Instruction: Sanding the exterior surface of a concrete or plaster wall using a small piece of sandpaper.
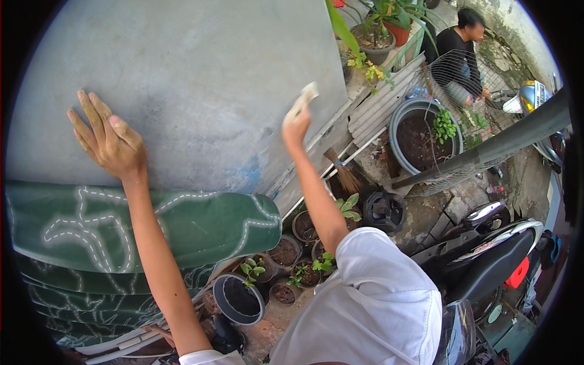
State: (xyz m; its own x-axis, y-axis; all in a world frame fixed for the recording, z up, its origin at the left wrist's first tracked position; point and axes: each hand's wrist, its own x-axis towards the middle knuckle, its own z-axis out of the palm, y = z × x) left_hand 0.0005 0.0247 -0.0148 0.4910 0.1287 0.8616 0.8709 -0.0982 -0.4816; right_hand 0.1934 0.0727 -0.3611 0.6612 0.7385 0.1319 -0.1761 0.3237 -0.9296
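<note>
Mottled grey panel (207, 67), patterned green sheet (201, 234)
A blue smear (244, 175) marks the panel at its five o'clock; white dashes pattern the sheet at eight; the held piece (310, 91) at twelve is off-white.

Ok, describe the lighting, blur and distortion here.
Head view: fisheye bending makes the long grey pole look curved, and the corners fall to black; head view: soft, diffuse light leaves no hard-edged shadows on the flat grey panel; head view: the right hand looks slightly softer than the left hand, possibly motion blur.

a small pale piece (311, 91) is held at the right side of a mottled grey panel (207, 67).
</note>
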